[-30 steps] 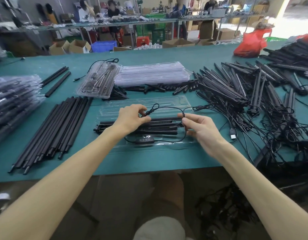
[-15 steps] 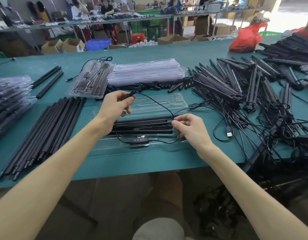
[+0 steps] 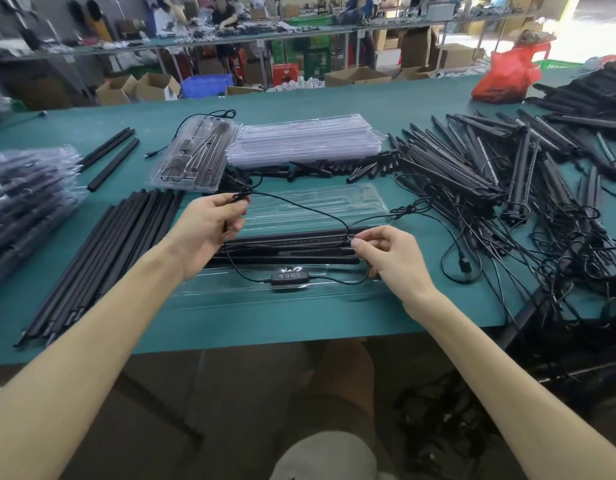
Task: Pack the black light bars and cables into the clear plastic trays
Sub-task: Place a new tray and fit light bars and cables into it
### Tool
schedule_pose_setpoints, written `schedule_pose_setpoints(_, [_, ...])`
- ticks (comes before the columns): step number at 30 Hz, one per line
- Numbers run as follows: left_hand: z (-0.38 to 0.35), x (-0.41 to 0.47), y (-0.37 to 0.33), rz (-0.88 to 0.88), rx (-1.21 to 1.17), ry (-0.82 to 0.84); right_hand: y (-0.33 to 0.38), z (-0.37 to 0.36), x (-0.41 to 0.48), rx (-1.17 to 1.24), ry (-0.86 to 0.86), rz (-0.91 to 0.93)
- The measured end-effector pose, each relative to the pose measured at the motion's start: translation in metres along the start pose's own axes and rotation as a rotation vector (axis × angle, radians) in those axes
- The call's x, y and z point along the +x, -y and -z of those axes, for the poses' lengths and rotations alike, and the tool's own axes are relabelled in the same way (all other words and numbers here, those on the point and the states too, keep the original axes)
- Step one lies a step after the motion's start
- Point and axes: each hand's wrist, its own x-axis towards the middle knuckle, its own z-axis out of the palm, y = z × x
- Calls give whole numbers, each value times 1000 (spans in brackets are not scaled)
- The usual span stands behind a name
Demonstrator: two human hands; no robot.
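Fingers of both our hands are curled on one thin black cable. At far left on the green surface sits a stack of bagged trays, then a row of loose black bars just beside our left hand, which pinches the cable's end above the open clear tray. Light bars lie in that tray under the cable, with the controller near the tray's front rim. Our right hand pinches the cable at the bars' right end. Behind lie a packed tray and a stack of empty trays; a tangled pile of bars and cables crowds the right.
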Motion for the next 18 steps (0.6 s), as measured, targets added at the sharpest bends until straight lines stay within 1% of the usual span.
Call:
schedule_pose_setpoints(6, [-8, -12, -2, -17, 88, 120, 0, -3, 1, -22, -6, 10])
schedule_pose_setpoints(12, [-27, -17, -4, -93, 215, 173, 1, -3, 1, 7, -35, -4])
schedule_pose_setpoints(18, [-33, -18, -3, -113, 190, 177, 0, -2, 2, 45, -51, -11])
